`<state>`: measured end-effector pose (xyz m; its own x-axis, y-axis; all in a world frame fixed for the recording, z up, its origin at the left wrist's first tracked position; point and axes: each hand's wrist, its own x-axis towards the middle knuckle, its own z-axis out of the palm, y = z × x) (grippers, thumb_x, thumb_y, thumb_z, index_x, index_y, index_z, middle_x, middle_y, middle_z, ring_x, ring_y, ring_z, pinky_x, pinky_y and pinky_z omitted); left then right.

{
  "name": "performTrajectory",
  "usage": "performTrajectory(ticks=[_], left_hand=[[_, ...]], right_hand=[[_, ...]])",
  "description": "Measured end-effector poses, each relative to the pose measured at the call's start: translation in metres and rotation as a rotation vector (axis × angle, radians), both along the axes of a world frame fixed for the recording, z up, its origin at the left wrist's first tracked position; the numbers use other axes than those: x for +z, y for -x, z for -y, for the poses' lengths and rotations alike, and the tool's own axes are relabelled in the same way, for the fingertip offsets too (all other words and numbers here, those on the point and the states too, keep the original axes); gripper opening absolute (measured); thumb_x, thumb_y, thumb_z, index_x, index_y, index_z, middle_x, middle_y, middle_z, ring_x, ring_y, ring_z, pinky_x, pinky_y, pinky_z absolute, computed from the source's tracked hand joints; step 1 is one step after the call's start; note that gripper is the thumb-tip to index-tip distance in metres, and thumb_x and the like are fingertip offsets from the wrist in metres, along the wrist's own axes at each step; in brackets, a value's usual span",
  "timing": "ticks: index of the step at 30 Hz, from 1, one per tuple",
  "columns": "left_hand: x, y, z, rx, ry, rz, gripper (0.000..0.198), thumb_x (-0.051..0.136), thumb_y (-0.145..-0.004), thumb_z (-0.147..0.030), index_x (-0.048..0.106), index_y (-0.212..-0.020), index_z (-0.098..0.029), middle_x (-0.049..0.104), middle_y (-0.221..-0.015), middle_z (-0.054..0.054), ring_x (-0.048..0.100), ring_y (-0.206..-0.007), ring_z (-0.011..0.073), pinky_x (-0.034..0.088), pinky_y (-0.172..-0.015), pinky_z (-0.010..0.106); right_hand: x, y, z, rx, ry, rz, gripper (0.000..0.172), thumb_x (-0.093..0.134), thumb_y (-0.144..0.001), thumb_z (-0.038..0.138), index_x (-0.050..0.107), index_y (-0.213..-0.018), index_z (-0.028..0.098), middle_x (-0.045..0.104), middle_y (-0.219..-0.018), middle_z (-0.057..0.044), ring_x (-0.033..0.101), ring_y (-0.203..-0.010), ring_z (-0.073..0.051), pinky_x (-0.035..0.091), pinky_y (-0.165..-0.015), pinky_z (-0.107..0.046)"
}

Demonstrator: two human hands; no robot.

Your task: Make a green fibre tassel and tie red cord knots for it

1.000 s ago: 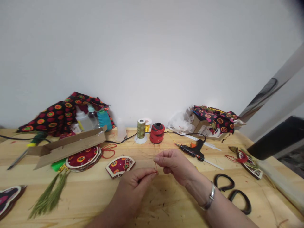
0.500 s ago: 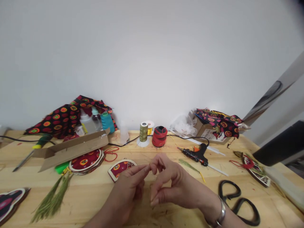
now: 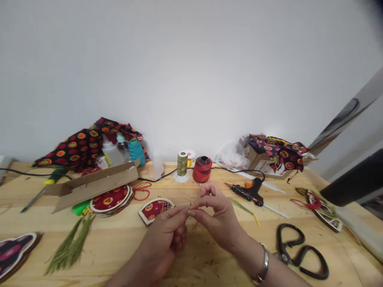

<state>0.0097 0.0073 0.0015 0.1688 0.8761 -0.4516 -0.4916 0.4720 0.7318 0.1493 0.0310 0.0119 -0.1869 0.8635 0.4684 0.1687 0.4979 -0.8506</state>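
My left hand (image 3: 167, 231) is closed in a pinch, its thumb and forefinger together at the middle of the view. A bit of red cord (image 3: 182, 241) shows by its lower fingers. My right hand (image 3: 217, 219) pinches at the same spot, thumb and forefinger against the left fingertips. Something thin like cord lies between the fingertips, mostly hidden by them. Just behind the left hand lies a fan-shaped ornament (image 3: 152, 209) with dark red patterned fabric and a pale wooden frame. Black-handled scissors (image 3: 289, 247) rest to the right, beyond my braceleted wrist.
Behind stand an olive thread spool (image 3: 182, 164) and a red cord spool (image 3: 202, 169). A glue gun (image 3: 248, 192) lies right of them. At left are a cardboard tray (image 3: 95, 185), round ornaments (image 3: 112, 200) with a green tassel (image 3: 70, 247), and a screwdriver (image 3: 34, 199).
My right thumb has come up from below to meet its forefinger at the left fingertips. The red bit by the left fingers now shows. The view has shifted slightly.
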Motion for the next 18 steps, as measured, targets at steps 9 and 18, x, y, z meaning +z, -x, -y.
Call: performTrajectory(ticks=[9, 18], left_hand=[[-0.0011, -0.0001, -0.0007, 0.015, 0.007, -0.002, 0.024, 0.076, -0.059, -0.035, 0.063, -0.065, -0.016, 0.027, -0.039, -0.011, 0.021, -0.036, 0.0025, 0.012, -0.038, 0.016], [-0.0035, -0.0009, -0.0015, 0.022, -0.077, -0.078, 0.025, 0.074, -0.063, -0.037, 0.062, -0.067, -0.016, 0.027, -0.039, -0.011, 0.02, -0.039, 0.0041, 0.013, -0.039, 0.017]], right_hand=[[-0.0054, 0.0003, 0.0, -0.041, 0.022, 0.003, 0.006, 0.068, -0.07, 0.015, 0.065, -0.069, 0.02, 0.051, -0.082, -0.002, 0.051, -0.081, -0.014, 0.043, -0.068, -0.027], [-0.0037, 0.0032, 0.0014, -0.024, 0.045, -0.005, 0.004, 0.067, -0.07, 0.014, 0.065, -0.07, 0.018, 0.051, -0.084, -0.002, 0.049, -0.076, -0.013, 0.042, -0.062, -0.025]])
